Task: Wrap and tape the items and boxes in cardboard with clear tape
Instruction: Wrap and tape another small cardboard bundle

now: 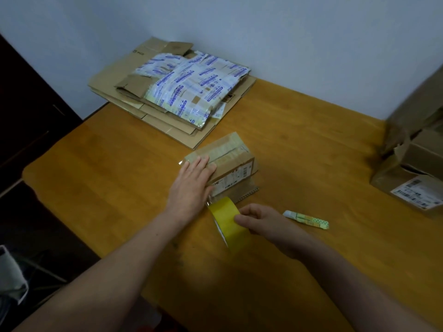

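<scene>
step: taping small cardboard parcel (230, 164) at mid worktop (119, 164) | left hand (191, 180) flat, fingers straight, pressing tape onto parcel top | right hand (259, 221) pinches yellow tape roll (227, 224) just below parcel | next, likely: draw strip taut, cut with utility knife (305, 219) nearby

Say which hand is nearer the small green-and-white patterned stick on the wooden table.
Right. The right hand, gripping the yellow tape roll, lies left of the stick; the left hand presses the taped cardboard box, farther off.
</scene>
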